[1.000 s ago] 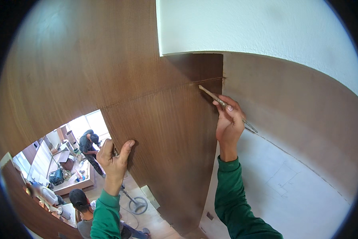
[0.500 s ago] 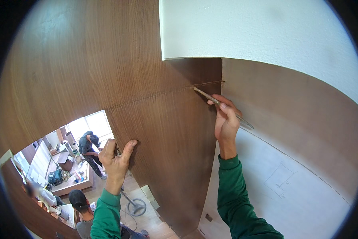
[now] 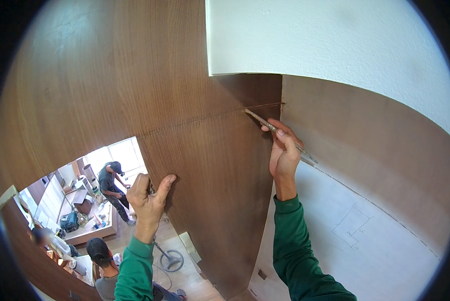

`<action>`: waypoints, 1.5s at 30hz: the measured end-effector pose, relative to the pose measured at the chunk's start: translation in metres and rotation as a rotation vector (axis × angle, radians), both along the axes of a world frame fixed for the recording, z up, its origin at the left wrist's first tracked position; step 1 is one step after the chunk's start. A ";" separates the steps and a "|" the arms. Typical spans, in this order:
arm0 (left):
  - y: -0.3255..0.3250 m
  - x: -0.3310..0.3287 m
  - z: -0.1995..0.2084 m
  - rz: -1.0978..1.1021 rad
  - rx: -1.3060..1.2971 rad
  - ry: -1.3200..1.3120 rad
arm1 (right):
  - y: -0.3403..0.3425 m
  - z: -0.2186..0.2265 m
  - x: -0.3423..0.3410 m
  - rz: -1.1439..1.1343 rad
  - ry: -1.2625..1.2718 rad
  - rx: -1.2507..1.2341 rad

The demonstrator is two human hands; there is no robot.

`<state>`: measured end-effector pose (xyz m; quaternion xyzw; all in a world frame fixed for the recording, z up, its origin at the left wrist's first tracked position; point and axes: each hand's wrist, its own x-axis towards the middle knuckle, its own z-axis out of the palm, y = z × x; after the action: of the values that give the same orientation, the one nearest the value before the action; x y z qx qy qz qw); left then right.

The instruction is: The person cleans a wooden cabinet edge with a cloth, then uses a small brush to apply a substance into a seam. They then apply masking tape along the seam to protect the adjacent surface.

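Note:
In my right hand [image 3: 285,153] I hold a slim, stained paintbrush [image 3: 258,119], pinched between thumb and fingers. Its tip rests at a thin horizontal seam [image 3: 200,119] in the brown wood-grain panel [image 3: 210,165], close to the inside corner. My left hand [image 3: 149,203] grips the panel's left edge lower down, beside the opening. The left thumb is on the panel's face, with the other fingers curled, their tips hidden. Both forearms wear green sleeves.
A white curved ceiling drop [image 3: 330,40] overhangs the corner. The right wall [image 3: 350,220] carries a pencil sketch. Through the opening, far below, one person [image 3: 112,185] stands by a cluttered bench [image 3: 92,233]; a person in a black cap [image 3: 100,251] is nearer. A grey round-based stand [image 3: 171,261] is on the floor.
The view has shifted slightly, with the panel a little farther right. The brush tip is still at the seam, and both hands keep their hold. The person by the bench has changed arm position.

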<state>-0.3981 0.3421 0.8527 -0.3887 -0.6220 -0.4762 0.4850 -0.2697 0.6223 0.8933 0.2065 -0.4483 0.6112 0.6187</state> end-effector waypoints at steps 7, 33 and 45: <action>0.000 0.003 0.003 0.013 -0.022 0.024 | 0.000 -0.001 -0.001 -0.021 -0.001 0.000; 0.000 0.003 0.003 -0.018 -0.006 0.020 | 0.001 -0.002 -0.005 0.008 0.017 -0.025; -0.001 0.007 0.006 -0.005 -0.020 0.010 | 0.007 -0.005 -0.006 0.009 0.011 -0.088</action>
<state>-0.3911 0.3411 0.8584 -0.3976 -0.6231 -0.4693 0.4831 -0.2754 0.6291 0.8884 0.1845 -0.4167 0.6318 0.6271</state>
